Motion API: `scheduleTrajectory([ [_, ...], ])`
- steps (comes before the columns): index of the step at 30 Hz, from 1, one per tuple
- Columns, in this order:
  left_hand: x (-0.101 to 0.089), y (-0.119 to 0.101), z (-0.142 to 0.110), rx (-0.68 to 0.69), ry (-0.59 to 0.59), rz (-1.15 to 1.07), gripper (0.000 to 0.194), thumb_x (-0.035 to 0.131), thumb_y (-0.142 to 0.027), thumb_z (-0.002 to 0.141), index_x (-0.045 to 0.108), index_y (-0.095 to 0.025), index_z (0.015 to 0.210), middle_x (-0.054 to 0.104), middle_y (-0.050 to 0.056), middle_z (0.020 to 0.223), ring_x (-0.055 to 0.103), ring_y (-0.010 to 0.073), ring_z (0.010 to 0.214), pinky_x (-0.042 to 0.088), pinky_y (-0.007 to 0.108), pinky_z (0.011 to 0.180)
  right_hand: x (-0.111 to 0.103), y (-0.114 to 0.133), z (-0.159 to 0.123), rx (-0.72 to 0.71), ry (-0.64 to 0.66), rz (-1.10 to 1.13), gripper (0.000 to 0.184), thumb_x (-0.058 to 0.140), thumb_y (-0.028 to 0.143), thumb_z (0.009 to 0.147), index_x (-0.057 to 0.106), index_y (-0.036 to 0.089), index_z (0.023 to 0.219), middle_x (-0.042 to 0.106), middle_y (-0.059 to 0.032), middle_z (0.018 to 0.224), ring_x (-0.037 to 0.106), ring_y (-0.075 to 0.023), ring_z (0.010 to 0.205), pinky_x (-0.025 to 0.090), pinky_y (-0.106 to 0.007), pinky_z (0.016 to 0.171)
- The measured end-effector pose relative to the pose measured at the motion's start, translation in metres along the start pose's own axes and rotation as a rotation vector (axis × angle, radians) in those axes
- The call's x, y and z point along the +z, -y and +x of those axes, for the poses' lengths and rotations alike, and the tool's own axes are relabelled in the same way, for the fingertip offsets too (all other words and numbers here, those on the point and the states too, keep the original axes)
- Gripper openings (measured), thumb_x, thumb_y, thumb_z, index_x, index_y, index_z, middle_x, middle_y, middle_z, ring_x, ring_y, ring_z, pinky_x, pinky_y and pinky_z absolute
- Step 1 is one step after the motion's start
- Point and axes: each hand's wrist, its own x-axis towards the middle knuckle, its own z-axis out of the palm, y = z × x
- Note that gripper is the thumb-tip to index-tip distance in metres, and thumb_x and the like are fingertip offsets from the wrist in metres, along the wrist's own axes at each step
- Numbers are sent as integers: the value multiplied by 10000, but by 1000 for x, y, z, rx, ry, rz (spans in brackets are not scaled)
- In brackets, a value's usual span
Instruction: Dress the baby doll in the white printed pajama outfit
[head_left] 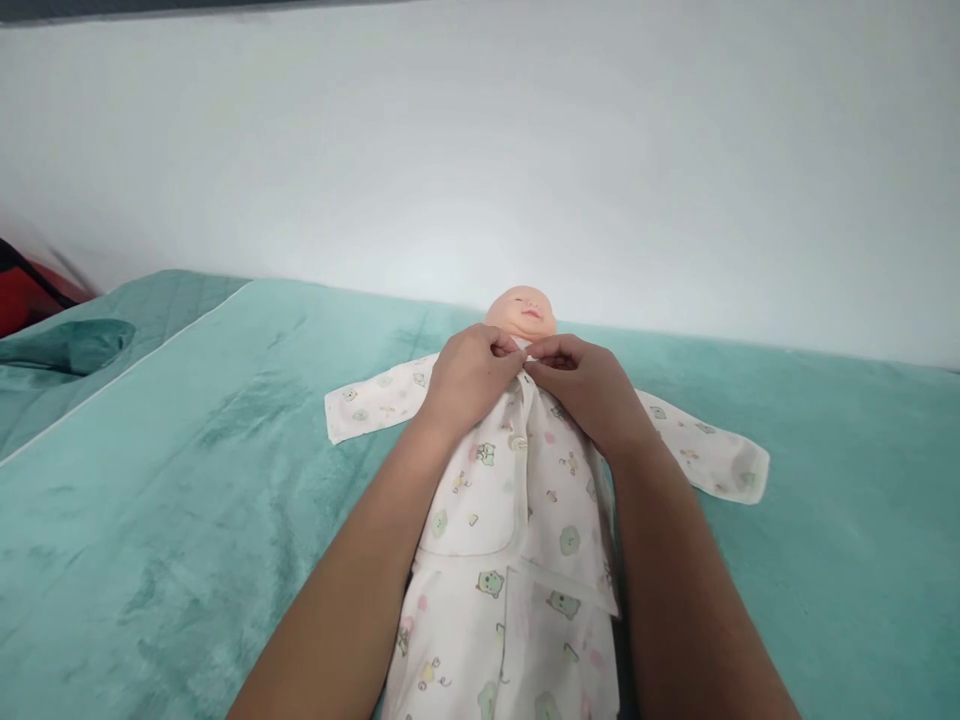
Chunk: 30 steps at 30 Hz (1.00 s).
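A baby doll [523,311] lies on its back in a white baby shirt [480,490] printed with small green and pink animals. Both long sleeves stretch out to the sides. At the collar, just under the doll's chin, my left hand [474,375] pinches one front edge of the shirt. My right hand [589,385] pinches the other edge there, its fingertips close against those of the left. A pale button [518,442] shows on the front opening below my hands. Matching printed pants [480,650] cover the lower body. My fingers hide the top of the collar.
A teal plush cover [247,450] spreads under the doll, with a quilted part [172,300] at the far left. Behind it rises a white wall [450,150]. Something red [22,295] with a black strap sits at the left edge.
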Motion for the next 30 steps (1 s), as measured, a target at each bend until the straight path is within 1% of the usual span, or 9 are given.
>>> scheduleTrajectory([
  [2, 2, 2, 1, -24, -3, -69, 116, 583, -283, 759, 648, -197, 719, 657, 4, 758, 562, 143, 691, 398, 274, 619, 1, -1, 0, -15, -10, 14, 225, 671, 339, 739, 708, 216, 923, 662, 3, 819, 573, -146, 727, 425, -283, 639],
  [5, 2, 5, 1, -53, 31, -209, 122, 595, -292, 756, 624, -186, 703, 607, -7, 699, 519, 121, 643, 394, 258, 606, 2, -1, -1, -17, -26, 34, 222, 668, 326, 731, 702, 226, 925, 634, 12, 778, 551, -140, 690, 413, -276, 604],
  [8, 0, 4, 0, -98, 38, -267, 132, 614, -295, 745, 590, -184, 679, 546, -22, 643, 464, 106, 588, 371, 249, 571, 3, 0, -2, -15, -44, 45, 226, 667, 318, 723, 692, 229, 930, 634, 6, 779, 548, -146, 684, 414, -279, 594],
  [10, 0, 3, 0, -106, 36, -263, 152, 617, -307, 749, 573, -186, 668, 527, -26, 633, 449, 105, 581, 358, 250, 562, 3, 0, -3, -19, -50, 54, 217, 670, 313, 720, 686, 231, 919, 635, 7, 773, 549, -148, 685, 418, -282, 600],
  [15, 0, 3, 2, -50, 30, -167, 267, 584, -371, 803, 522, -187, 619, 479, -27, 611, 412, 108, 585, 327, 260, 565, 5, -1, -1, -53, -89, 75, 129, 644, 302, 738, 680, 222, 831, 675, -5, 809, 575, -157, 721, 435, -294, 643],
  [19, 0, 5, 3, -42, 42, -139, 219, 589, -357, 794, 564, -187, 659, 530, -20, 658, 451, 115, 622, 348, 261, 589, 7, -2, -1, -103, -105, 70, 97, 619, 260, 737, 682, 221, 799, 688, 3, 828, 586, -160, 747, 440, -304, 693],
  [23, 0, 6, 2, -44, 48, -135, 155, 590, -322, 773, 608, -190, 694, 588, -9, 705, 489, 126, 650, 369, 262, 603, 8, -1, -1, -138, -129, 9, 121, 576, 209, 729, 689, 218, 769, 684, 7, 811, 588, -171, 768, 438, -315, 726],
  [26, 0, 4, 2, -45, 42, -108, 173, 591, -338, 778, 597, -193, 682, 591, -8, 703, 496, 130, 652, 364, 263, 596, 9, 0, -1, -157, -157, -19, 174, 521, 180, 735, 690, 223, 742, 690, 2, 845, 595, -181, 810, 440, -324, 756],
  [30, 0, 1, 4, -64, 39, -47, 176, 590, -329, 785, 576, -196, 671, 602, -3, 714, 504, 135, 656, 366, 270, 605, 10, 0, -1, -213, -161, -11, 218, 485, 142, 731, 682, 229, 699, 691, 1, 871, 609, -180, 859, 449, -323, 797],
])
